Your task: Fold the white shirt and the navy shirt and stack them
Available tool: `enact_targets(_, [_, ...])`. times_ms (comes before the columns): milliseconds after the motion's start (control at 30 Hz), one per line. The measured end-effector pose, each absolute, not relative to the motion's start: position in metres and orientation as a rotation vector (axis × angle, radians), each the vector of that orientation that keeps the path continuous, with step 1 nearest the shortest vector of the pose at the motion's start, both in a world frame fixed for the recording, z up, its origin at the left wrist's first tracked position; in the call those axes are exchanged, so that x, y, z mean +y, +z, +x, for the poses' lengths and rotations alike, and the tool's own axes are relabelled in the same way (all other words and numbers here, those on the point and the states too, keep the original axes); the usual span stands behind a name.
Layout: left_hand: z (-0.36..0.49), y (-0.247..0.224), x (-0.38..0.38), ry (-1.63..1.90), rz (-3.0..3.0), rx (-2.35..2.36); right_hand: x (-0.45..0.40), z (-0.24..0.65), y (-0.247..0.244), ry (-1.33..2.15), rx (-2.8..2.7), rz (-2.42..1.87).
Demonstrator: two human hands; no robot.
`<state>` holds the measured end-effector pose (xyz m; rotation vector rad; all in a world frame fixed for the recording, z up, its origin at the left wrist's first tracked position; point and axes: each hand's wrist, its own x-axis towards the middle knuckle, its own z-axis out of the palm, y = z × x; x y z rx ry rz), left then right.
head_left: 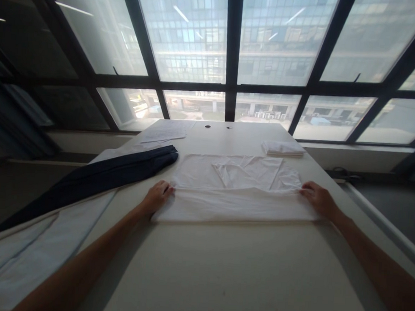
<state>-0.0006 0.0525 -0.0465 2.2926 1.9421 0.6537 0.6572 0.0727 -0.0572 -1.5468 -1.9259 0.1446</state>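
Note:
A thin white garment [225,205], perhaps a shirt, lies across the table with its near part folded over in a wide band. My left hand [158,195] pinches the left end of the band's far edge. At the opposite end, my right hand [317,198] grips the same edge between thumb and fingers. Beyond the fold, the cloth lies flat with some creases and overlapping layers. What kind of garment it is cannot be told for certain.
The white table [235,271] reaches toward large windows. Dark navy trousers [121,168] and light cloth [41,238] lie along the left edge. A folded white cloth [282,148] sits at the back right, and white sheets [164,132] at the back left.

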Motion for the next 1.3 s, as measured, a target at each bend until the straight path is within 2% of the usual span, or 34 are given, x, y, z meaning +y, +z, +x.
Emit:
enact_targets(200, [-0.002,-0.046,0.051,0.617,2.376,1.997,0.073,0.657,-0.064,-0.067,-2.009,-1.577])
enact_targets(367, [0.032,-0.023,0.033,0.647,2.522,1.999,0.065,0.635,-0.058,-0.371,-2.005,-1.593])
enact_targets(600, [0.176,-0.014,0.008,0.257,2.805,1.195,0.033,0.494,-0.050,-0.062,-2.287,-1.290])
enact_targets(767, [0.212,-0.030,0.012,0.214,2.843,1.090,0.020,0.427,-0.054,0.127,-2.531,-1.197])
enact_targets(933, [0.199,-0.041,0.017,0.177,2.810,1.164,0.028,0.455,-0.054,0.142,-2.609,-1.253])
enact_targets(1300, [0.194,-0.049,0.024,0.208,2.771,1.203,0.057,0.606,-0.057,0.031,-2.575,-1.513])
